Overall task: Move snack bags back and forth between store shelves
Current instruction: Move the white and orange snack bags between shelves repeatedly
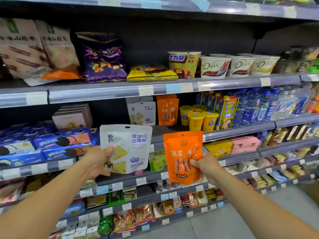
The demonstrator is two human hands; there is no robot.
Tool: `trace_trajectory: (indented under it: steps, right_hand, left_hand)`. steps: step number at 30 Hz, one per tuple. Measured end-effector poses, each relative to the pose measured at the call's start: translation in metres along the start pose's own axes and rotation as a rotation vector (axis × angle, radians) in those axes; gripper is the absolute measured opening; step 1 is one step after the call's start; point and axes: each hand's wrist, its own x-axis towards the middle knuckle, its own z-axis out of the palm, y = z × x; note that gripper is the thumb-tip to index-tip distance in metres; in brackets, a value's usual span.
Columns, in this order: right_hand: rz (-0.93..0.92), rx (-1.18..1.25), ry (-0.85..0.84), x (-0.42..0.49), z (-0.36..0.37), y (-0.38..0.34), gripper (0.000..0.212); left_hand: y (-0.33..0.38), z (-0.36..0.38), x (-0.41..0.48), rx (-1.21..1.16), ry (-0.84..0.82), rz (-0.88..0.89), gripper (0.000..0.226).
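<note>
Currently held: left hand (96,160) grips white cheese snack bag (126,149) by its lower left edge, thumb across the front. Right hand (206,167) pinches orange plum snack bag (183,156) at its right edge. Both bags upright, clear of the shelves, before matching stock (151,112) on the middle shelf (241,129).

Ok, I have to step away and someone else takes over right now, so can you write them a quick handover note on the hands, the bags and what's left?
Left hand: grips the white cheese bag by its left edge, upright in front of the shelves.
Right hand: pinches the orange bag at its lower right edge, also upright.
Matching white stock and orange stock stand side by side on the shelf just above the hands.
Done: both bags are in hand, resting on no shelf.
Left: set each bag down on a shelf, probably by its matching stock.
</note>
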Motion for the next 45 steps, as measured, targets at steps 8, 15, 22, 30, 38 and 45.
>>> trace_trajectory:
  steps: [8,15,22,30,38,45]
  right_hand:
    - [-0.020,0.018,0.127,0.085,0.008,-0.013,0.007]
    - [-0.070,0.098,0.192,0.166,0.020,-0.049,0.008]
    - [-0.053,0.185,0.166,0.245,0.055,-0.065,0.011]
    - [-0.061,0.177,0.227,0.308,0.073,-0.053,0.022]
    - [-0.106,0.156,0.185,0.341,0.077,-0.053,0.027]
    - [-0.101,0.102,0.117,0.350,0.074,-0.045,0.035]
  left_hand:
    - [0.013,0.018,0.066,-0.106,-0.049,0.023,0.014]
    - [0.024,0.040,0.095,-0.133,-0.028,0.070,0.016]
    - [0.037,0.056,0.137,-0.175,0.036,0.140,0.015]
    - [0.033,0.061,0.187,-0.218,0.028,0.163,0.020]
    - [0.029,0.063,0.210,-0.222,0.004,0.159,0.021]
    - [0.030,0.066,0.227,-0.254,-0.034,0.160,0.027]
